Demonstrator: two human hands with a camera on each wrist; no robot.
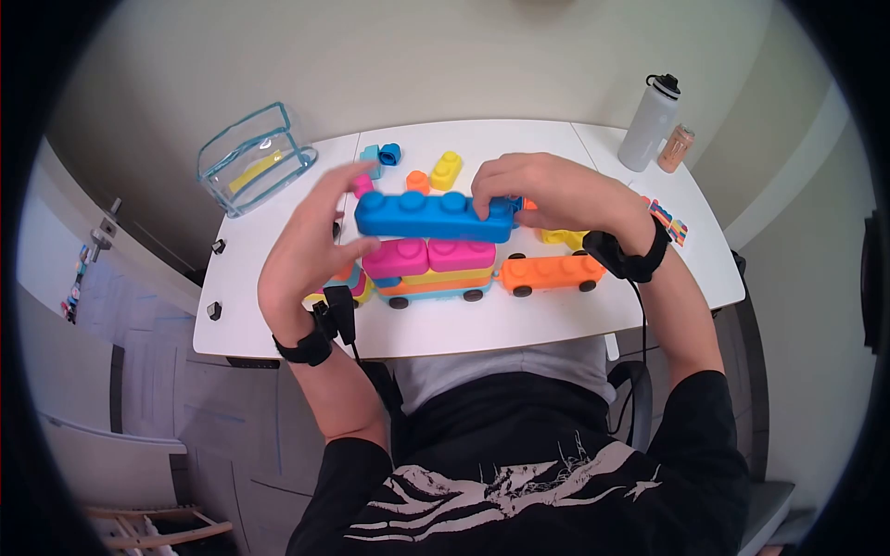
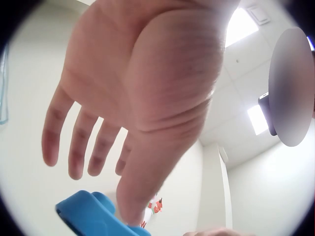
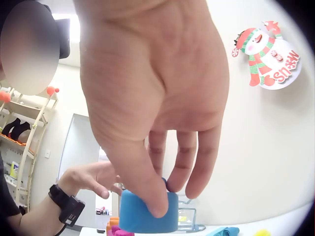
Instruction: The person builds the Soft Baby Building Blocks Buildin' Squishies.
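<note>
A long blue toy building block (image 1: pixel 431 218) with round studs is held up over the table by my right hand (image 1: pixel 547 185). In the right wrist view, the thumb and fingers pinch one end of that blue block (image 3: pixel 147 214). At its other end my left hand (image 1: pixel 311 227) is spread, fingers extended; in the left wrist view the thumb overlaps the block. Below stands a wheeled toy car (image 1: pixel 436 289) stacked with yellow and two pink blocks (image 1: pixel 396 258). An orange wheeled base (image 1: pixel 553 271) adjoins it on the right. Another stacked car (image 1: pixel 360 285) is partly hidden by my left hand.
Loose yellow (image 1: pixel 446 170), orange (image 1: pixel 418 181) and blue blocks (image 1: pixel 389 154) lie behind the cars on the white table (image 1: pixel 278 324). A clear teal-edged bag (image 1: pixel 260 162) stands at back left. A grey bottle (image 1: pixel 649 125) and a can (image 1: pixel 677 148) stand at back right.
</note>
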